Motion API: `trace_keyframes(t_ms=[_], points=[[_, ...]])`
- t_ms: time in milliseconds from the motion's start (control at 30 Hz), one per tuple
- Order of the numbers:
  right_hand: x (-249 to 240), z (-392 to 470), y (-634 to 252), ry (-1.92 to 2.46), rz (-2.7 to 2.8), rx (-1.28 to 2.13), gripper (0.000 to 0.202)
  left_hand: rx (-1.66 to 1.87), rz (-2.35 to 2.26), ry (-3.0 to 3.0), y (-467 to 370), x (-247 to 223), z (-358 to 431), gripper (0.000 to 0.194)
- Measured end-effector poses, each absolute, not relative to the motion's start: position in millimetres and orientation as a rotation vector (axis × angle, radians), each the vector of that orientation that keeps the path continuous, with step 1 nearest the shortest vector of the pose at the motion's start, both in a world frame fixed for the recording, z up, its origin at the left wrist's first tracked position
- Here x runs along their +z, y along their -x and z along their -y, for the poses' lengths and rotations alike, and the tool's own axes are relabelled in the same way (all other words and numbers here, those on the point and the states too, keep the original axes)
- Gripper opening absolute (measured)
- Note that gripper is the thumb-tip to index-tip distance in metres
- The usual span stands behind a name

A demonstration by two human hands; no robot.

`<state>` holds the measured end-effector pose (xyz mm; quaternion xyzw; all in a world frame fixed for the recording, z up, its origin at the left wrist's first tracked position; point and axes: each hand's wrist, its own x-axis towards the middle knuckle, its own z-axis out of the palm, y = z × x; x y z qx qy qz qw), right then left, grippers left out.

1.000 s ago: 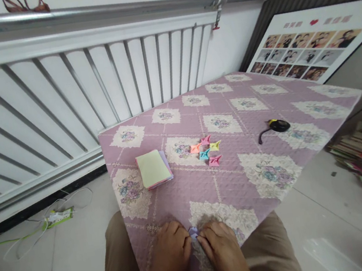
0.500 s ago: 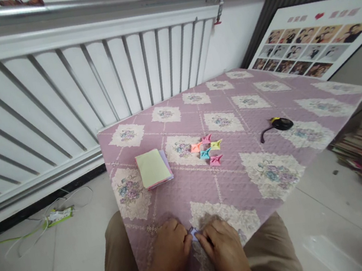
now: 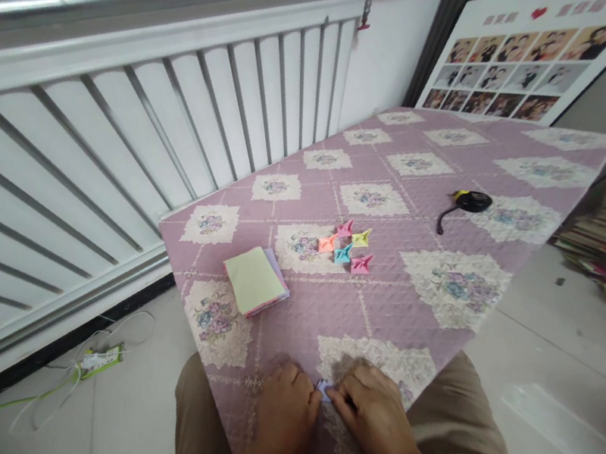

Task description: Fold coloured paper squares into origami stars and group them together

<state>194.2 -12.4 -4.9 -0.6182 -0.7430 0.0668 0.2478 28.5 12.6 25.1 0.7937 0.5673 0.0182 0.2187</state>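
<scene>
Near the front edge of the table, a small piece of pale blue-violet paper [image 3: 323, 389] lies between my two hands. My left hand [image 3: 288, 406] pinches its left side, fingers curled. On the other side my right hand [image 3: 367, 405] grips it with thumb and bent fingers. Much of the paper is hidden by the fingertips. Farther back sits a stack of square paper sheets [image 3: 255, 280], pale yellow on top. To its right lie several small folded paper pieces [image 3: 342, 254] in pink, orange, yellow and teal.
The table [image 3: 328, 315] has a purple floral cloth. A black and yellow object [image 3: 471, 201] with a curved black end lies on its right part. Behind are a white radiator [image 3: 254, 104] and a photo board [image 3: 518, 62]. A power strip [image 3: 99, 360] is on the floor.
The camera view has shifted slightly. Both hands stay at the small paper, with hardly any visible change in their grip.
</scene>
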Motion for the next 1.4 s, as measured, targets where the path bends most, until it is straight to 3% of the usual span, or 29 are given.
trace_keyframes(t_ms=[233,533,867,1400], points=[[-1,15,-193,1.66,1.971,0.226,0.022,0.168,-1.513,-2.338,-24,13,-8,0.01],[-7,23,-200,1.569,1.982,0.218,0.014,0.197,-1.094,-2.813,-17,12,-9,0.013],[-23,46,-198,1.501,2.22,-0.188,0.03,0.231,-1.032,-2.918,-5,5,2,0.021],[-24,39,-221,1.316,2.374,-0.311,0.035,0.667,-1.2,-2.855,2,-13,10,0.023]])
